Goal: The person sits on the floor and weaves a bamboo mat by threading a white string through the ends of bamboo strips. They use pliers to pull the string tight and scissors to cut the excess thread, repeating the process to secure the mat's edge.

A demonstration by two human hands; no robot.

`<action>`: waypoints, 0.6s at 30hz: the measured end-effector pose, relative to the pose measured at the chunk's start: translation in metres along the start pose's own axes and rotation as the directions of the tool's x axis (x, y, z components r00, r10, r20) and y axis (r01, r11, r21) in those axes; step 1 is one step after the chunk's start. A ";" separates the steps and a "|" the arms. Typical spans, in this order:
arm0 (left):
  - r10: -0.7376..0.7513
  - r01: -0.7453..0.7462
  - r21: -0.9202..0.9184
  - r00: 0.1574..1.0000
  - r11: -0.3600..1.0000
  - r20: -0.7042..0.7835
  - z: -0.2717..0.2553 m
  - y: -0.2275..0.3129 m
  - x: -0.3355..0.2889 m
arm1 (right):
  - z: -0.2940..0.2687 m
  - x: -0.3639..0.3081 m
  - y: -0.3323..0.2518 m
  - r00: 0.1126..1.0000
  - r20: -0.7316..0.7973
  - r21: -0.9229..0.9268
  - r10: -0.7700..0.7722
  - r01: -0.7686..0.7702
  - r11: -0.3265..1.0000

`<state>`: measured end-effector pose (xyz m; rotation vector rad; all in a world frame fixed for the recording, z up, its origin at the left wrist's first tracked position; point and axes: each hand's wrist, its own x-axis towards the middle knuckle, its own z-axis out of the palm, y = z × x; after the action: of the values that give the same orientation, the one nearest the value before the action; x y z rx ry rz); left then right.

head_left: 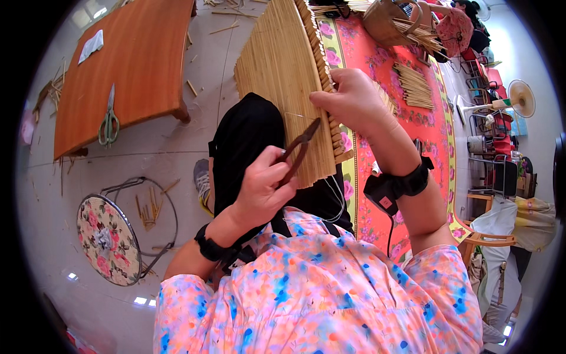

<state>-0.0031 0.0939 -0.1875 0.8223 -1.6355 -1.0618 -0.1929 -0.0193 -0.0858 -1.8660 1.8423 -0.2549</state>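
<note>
1. A room with a pale tiled floor [141, 171] surrounds the work, with a standing fan [522, 98] at the right of the frame.
2. Near the centre, the left hand [265, 180] is closed around the handles of dark pliers [304, 140]; their tip points at the panel's face, beside a pale thread [302, 115].
3. The right hand [356, 100] grips the long edge of the bamboo panel [292, 71], thumb on the face, fingers partly hidden behind; this probably steadies it against the pliers' pull.
4. The panel, made of narrow strips with a row of stick ends along its right edge, runs from the centre to the top, apparently propped over the black-trousered leg [247, 133] for support.
5. Right of it, a red floral cloth [407, 153] carries a flat batch of sticks [414, 85], laid roughly side by side, perhaps for easy picking.
6. At upper right, a brown basket [382, 23] holds long sticks [420, 35] jutting past its rim; its depths are hidden.
7. At upper left, the desk [141, 59] bears scissors [109, 121] and a white cloth [91, 46], seemingly set aside; a floral-topped stool [94, 224] lies below.
</note>
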 end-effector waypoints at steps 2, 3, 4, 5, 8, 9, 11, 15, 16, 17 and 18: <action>-0.070 0.091 0.063 0.958 0.994 -0.279 -0.030 -0.004 -0.013 | -0.001 0.002 0.011 0.999 -0.042 0.067 0.001 0.002 0.998; -0.287 0.153 -0.340 0.877 0.928 -0.386 -0.062 0.008 -0.002 | -0.004 0.000 0.024 0.997 -0.073 0.168 0.002 0.011 0.986; -0.121 0.063 -0.165 0.920 0.984 -0.373 -0.077 0.001 0.000 | -0.005 -0.003 0.031 0.995 -0.098 0.260 0.000 0.026 0.965; -0.354 0.322 -0.150 0.883 0.935 -0.307 -0.077 0.025 0.010 | -0.011 -0.008 0.018 0.995 -0.074 0.203 0.061 -0.045 0.978; -0.081 0.091 0.087 0.991 0.992 -0.111 -0.079 0.016 0.021 | -0.001 -0.004 0.017 0.970 -0.236 -0.127 -0.064 0.035 0.991; -0.048 0.057 0.084 0.993 0.995 -0.109 -0.081 0.014 0.026 | -0.007 -0.004 -0.001 0.989 -0.150 -0.185 0.015 -0.043 0.982; -0.029 0.033 0.061 0.997 0.998 -0.065 -0.077 0.014 0.035 | 0.002 -0.007 0.002 0.804 -0.440 -0.282 -0.401 0.301 0.911; 0.026 -0.028 0.104 1.000 0.994 0.016 -0.070 0.026 0.058 | -0.005 -0.014 -0.019 0.791 -0.421 0.114 -0.444 0.532 0.839; 0.064 -0.067 0.112 0.997 0.991 0.032 -0.067 0.030 0.063 | -0.006 -0.017 -0.023 0.865 -0.314 0.382 -0.392 0.493 0.782; 0.057 -0.062 0.115 0.997 0.991 0.049 -0.065 0.035 0.067 | -0.008 -0.018 -0.026 0.912 -0.184 0.620 -0.368 0.398 0.677; 0.084 -0.092 0.137 0.995 0.986 0.062 -0.064 0.037 0.070 | -0.008 -0.018 -0.028 0.923 -0.123 0.696 -0.366 0.343 0.631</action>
<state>0.0370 0.0301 -0.1192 0.8097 -1.7928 -0.9242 -0.1730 -0.0048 -0.0616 -1.6033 1.0660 -0.9326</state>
